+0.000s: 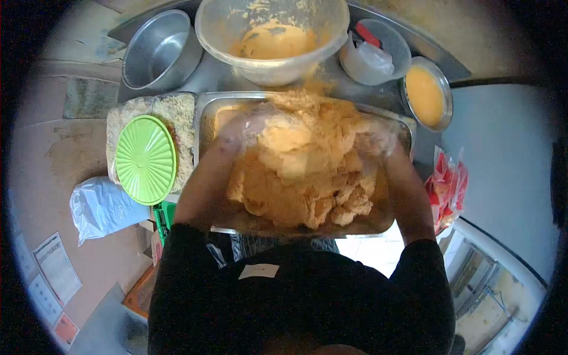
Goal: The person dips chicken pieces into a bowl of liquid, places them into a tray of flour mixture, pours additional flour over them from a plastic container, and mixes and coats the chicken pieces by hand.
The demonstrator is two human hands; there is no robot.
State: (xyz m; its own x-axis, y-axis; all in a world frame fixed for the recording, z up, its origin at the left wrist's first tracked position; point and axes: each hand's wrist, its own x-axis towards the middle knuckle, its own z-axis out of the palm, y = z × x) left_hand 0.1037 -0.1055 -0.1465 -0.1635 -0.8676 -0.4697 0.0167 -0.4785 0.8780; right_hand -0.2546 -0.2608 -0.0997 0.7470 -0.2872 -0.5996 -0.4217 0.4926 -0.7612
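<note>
1. The left hand (255,125) is sunk into the left side of a large orange, floury heap (302,183); its fingers are blurred, so whether anything is grasped cannot be told.
2. The right hand (377,137) is pressed against the heap's right side, also blurred; its grip cannot be told either.
3. The heap, lumpy and flaky, is held in a wide metal tray (202,121), in front of the person's dark-clothed body.
4. Beyond the tray, a big see-through bowl (275,70) is seen, its inside smeared with orange.
5. To its left, a metal pot (157,50) is placed; to its right, a plastic tub (397,50) containing a red object (368,34) and clear plastic.
6. Farther right, orange liquid (425,96) is held in a metal bowl (445,94).
7. Left of the tray, a ribbed green lid (145,160) is rested on a crumb-filled container (185,112), near a pale blue bag (106,207).
8. Right of the tray, red-and-clear packets (447,189) are seen.
</note>
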